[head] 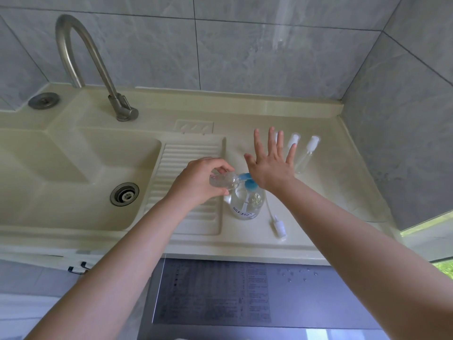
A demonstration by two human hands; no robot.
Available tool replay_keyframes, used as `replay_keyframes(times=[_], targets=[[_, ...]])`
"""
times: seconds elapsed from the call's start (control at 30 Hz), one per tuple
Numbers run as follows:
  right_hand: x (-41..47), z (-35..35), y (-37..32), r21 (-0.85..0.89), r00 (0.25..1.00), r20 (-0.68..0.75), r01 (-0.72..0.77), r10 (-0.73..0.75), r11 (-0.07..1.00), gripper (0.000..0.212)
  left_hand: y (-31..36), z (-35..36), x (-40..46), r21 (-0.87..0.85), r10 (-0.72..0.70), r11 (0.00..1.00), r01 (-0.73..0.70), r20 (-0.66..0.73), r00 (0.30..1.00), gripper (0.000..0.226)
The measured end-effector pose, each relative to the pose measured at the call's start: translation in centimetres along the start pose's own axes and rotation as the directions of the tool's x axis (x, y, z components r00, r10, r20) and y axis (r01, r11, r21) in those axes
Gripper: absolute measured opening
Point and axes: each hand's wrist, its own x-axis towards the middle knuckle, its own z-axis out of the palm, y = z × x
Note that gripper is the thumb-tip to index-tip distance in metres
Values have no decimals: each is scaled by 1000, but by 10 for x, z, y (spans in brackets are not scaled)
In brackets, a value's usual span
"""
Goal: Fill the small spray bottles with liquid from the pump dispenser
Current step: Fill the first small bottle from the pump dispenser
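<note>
Spray bottle point(223, 182), uncapped and tilted, is lying in the left hand point(198, 182), whose curled fingers are gripping it, mouth meeting the blue nozzle of the pump dispenser point(247, 201). Right hand point(272, 163), fingers spread straight, is pressing its heel on the pump head.

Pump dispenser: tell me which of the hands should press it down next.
Right. The right hand is open with its palm over the blue pump head of the pump dispenser, probably ready to push. The left hand grips the small spray bottle at the nozzle.
</note>
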Motion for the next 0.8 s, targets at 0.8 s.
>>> replay_keyframes(times=[0.8], targets=[[8, -3, -6, -36, 989, -145, 11, -16, 999, 65, 5, 1, -2, -23, -24, 999, 24, -17, 1000, 51]])
